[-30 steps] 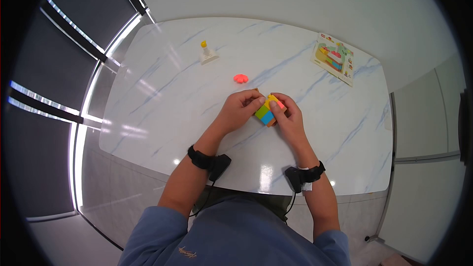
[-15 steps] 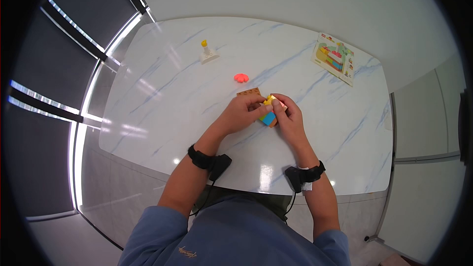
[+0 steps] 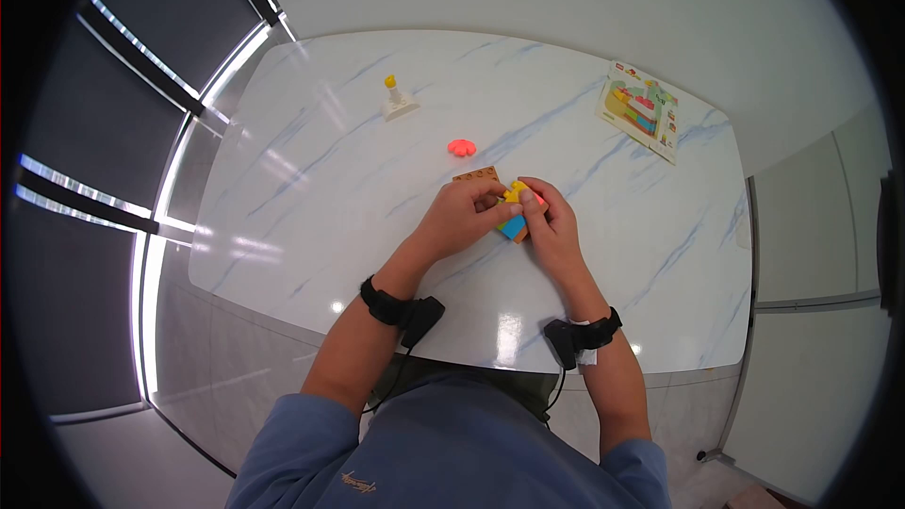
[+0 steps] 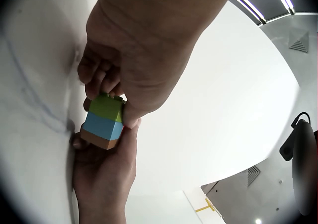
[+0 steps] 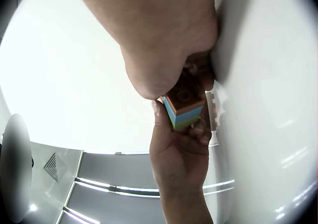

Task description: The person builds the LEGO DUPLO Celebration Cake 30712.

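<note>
Both hands hold a stack of toy building bricks (image 3: 513, 229) close over the table. From the left wrist, the stack (image 4: 104, 127) shows green over blue over brown, with yellow and pink parts visible from the head. My left hand (image 3: 460, 217) pinches its left side, thumb on the near face. Gripping it from the right is my right hand (image 3: 554, 234), its thumb along the upper side. The right wrist view shows the hollow brown underside (image 5: 185, 94). Just beyond the left fingers lies a brown studded plate (image 3: 478, 173), partly hidden by that hand.
A pink-red scalloped piece (image 3: 461, 148) lies farther back on the marbled white table (image 3: 311, 170). Behind it to the left stands a white piece (image 3: 400, 107) with a yellow-topped post. At the back right lies a printed booklet or box (image 3: 639, 113) with a brick picture.
The brown plate, earlier mostly hidden at the left fingers, now shows flat behind them. The left fingers have moved right over the stack, which has turned slightly. The last half second brings little change.
</note>
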Demonstrator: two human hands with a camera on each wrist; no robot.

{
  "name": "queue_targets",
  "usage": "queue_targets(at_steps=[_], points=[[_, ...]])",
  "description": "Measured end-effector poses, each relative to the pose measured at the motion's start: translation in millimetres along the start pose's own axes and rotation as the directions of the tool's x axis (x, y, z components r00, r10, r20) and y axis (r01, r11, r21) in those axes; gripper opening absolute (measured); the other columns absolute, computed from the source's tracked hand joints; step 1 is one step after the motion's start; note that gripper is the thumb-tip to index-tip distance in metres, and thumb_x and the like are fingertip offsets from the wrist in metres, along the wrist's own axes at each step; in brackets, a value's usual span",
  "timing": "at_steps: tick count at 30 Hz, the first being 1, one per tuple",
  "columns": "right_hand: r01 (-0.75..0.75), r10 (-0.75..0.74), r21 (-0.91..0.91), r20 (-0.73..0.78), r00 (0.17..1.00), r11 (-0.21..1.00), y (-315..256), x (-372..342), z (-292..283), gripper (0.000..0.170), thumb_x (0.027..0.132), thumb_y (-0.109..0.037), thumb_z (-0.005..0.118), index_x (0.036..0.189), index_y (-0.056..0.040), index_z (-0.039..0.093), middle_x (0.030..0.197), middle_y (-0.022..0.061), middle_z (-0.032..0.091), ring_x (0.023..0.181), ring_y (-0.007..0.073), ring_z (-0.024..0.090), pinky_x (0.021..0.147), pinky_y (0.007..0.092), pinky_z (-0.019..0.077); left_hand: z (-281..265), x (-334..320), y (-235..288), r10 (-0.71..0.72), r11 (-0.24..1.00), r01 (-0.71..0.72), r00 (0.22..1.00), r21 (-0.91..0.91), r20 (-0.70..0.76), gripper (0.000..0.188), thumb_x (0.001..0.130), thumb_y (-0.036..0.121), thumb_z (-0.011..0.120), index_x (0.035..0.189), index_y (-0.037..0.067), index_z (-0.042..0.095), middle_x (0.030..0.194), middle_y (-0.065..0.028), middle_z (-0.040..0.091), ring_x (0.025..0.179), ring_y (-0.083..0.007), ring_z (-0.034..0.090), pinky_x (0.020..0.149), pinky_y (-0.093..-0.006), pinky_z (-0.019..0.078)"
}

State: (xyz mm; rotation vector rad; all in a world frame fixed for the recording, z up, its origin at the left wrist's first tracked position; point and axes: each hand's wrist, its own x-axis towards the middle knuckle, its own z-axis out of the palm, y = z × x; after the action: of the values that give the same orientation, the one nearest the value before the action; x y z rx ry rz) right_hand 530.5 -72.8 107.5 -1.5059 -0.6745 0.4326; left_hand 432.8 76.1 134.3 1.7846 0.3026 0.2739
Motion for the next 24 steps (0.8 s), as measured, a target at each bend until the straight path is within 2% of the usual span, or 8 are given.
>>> queue_targets(at_steps=[6,14,17,20,24], points=[[-0.046,0.046,0.024,0.001,0.999,0.999,-5.8,-0.2,-1.4,0.039,0.1,-0.031,0.058,0.126,-0.0019,0.058,0.105,0.0071,0.062,0.083,0.009,0.058,0.07,0.0237,0.0487,2.5,0.1,1.3,0.014,1.0,-0.014,0.999,-0.019,-0.031,0.033,0.087,0.025,0.075,0.102,-0.003,0.068,0.07,-0.0008,0.06,0.063,-0.0058,0.052,0.059,-0.0232,0.0439],[-0.063,0.064,0.044,-0.004,0.998,0.997,-8.6,-1.2,-1.3,0.04,0.099,-0.031,0.059,0.128,-0.0027,0.057,0.103,0.0057,0.06,0.084,0.009,0.058,0.07,0.0236,0.0491,3.3,1.0,-3.2,0.029,1.0,-0.029,0.999,-0.009,-0.039,0.035,0.087,0.027,0.075,0.103,-0.003,0.067,0.072,-0.0022,0.062,0.065,-0.0071,0.055,0.06,-0.0244,0.045],[-0.059,0.059,0.047,-0.008,0.998,0.997,-9.6,-1.3,-0.3,0.04,0.1,-0.032,0.059,0.126,-0.0024,0.058,0.102,0.0055,0.061,0.083,0.0089,0.058,0.069,0.0233,0.0493,2.4,-0.3,1.1,0.026,0.999,-0.024,0.999,0.048,-0.026,0.036,0.088,0.029,0.073,0.105,-0.002,0.068,0.072,-0.0039,0.063,0.064,-0.0093,0.056,0.059,-0.0255,0.0456],[-0.06,0.06,0.041,0.004,0.998,0.997,-7.8,-0.2,-1.2,0.04,0.1,-0.034,0.058,0.124,-0.0019,0.059,0.099,0.0052,0.062,0.082,0.0087,0.058,0.067,0.0232,0.0495,2.1,-4.1,12.3,0.054,0.978,-0.046,0.998,0.201,-0.036,0.035,0.088,0.03,0.072,0.105,0.0,0.068,0.071,-0.0052,0.063,0.062,-0.0116,0.057,0.059,-0.0265,0.0459],[-0.043,0.042,0.046,0.015,0.999,0.998,-7.8,-0.4,-0.7,0.04,0.101,-0.035,0.057,0.122,-0.0014,0.06,0.097,0.005,0.064,0.079,0.0082,0.058,0.066,0.0231,0.0497,2.0,-4.9,11.5,0.091,0.972,-0.08,0.995,0.22,-0.042,0.033,0.089,0.03,0.071,0.104,0.001,0.069,0.071,-0.0056,0.064,0.061,-0.0127,0.058,0.058,-0.0273,0.046]])
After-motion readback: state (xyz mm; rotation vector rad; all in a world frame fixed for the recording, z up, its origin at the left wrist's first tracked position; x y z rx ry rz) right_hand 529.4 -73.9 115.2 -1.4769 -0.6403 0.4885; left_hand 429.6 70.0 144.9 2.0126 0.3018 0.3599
